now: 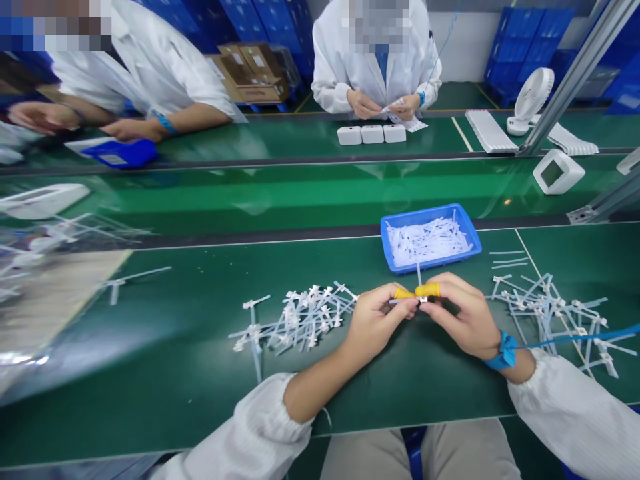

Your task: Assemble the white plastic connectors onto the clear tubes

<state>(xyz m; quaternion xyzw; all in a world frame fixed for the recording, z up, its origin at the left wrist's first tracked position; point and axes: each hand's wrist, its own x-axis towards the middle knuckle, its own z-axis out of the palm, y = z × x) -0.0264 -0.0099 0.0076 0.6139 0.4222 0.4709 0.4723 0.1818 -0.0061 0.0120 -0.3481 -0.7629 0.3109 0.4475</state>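
My left hand and my right hand meet over the green table, both pinched on one small white plastic cross-shaped piece. Yellow finger cots cover the index fingertips. A blue wrist strap with a blue cord sits on my right wrist. A pile of white plastic pieces lies left of my left hand. Another heap of white pieces lies right of my right hand. A blue tray with white strips stands just beyond my hands.
Two people in white coats work across the green belt. Three white boxes sit before the far person. A white fan, a white device and a metal frame post are at right. Clear plastic bags lie left.
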